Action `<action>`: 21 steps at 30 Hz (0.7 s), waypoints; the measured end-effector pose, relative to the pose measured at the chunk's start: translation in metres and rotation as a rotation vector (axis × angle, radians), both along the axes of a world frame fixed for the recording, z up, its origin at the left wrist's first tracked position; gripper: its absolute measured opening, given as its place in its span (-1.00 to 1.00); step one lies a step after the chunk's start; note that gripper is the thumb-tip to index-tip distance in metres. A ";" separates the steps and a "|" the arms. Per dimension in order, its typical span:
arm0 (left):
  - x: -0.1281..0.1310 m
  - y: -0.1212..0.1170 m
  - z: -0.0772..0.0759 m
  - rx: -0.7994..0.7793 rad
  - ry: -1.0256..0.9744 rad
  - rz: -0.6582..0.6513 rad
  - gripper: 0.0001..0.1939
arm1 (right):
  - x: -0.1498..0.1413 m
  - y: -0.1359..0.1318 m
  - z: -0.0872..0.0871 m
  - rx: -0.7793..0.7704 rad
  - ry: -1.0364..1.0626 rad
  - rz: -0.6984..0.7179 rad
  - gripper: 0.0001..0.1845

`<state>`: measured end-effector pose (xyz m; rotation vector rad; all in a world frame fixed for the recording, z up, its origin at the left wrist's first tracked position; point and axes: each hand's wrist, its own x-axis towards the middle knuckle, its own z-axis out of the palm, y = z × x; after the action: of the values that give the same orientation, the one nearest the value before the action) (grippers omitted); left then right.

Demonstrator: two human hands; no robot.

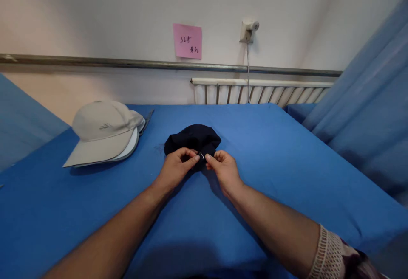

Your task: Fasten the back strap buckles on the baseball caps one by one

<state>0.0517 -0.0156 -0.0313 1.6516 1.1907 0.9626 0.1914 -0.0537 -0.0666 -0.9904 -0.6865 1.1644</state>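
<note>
A dark navy or black cap (194, 136) lies on the blue-covered table in front of me, its near edge facing my hands. A small, shiny, light-coloured buckle (201, 156) shows at that edge, on what looks like the cap's strap. My left hand (174, 165) pinches the strap just left of the buckle between thumb and fingers. On the other side, my right hand (227, 169) is closed in a pinch on the strap, its thumb close to the buckle. The fingertips partly hide the strap, and the cap's brim cannot be made out.
Stacked caps (102, 128), the top one beige, sit at the left on the blue cloth (270, 156). Behind are a metal rail (137, 63), a radiator (236, 92), a pink note (188, 41) and a socket with a plug (247, 32). A blue curtain (366, 88) hangs at right.
</note>
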 end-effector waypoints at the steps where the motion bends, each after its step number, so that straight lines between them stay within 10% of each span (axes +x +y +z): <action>1: 0.000 0.000 -0.002 0.023 0.016 0.003 -0.80 | 0.000 -0.001 0.001 -0.009 0.018 0.016 -0.64; 12: -0.004 -0.012 0.001 0.728 0.461 -0.227 -0.68 | 0.011 -0.003 0.007 -0.143 0.358 0.144 -0.61; 21: -0.005 -0.005 -0.001 0.551 0.341 -0.189 -0.74 | 0.012 -0.004 0.012 0.040 0.136 0.062 -0.62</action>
<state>0.0471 -0.0204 -0.0321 2.3972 1.0062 0.9660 0.2036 -0.0575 -0.0548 -0.8528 -0.6331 1.2552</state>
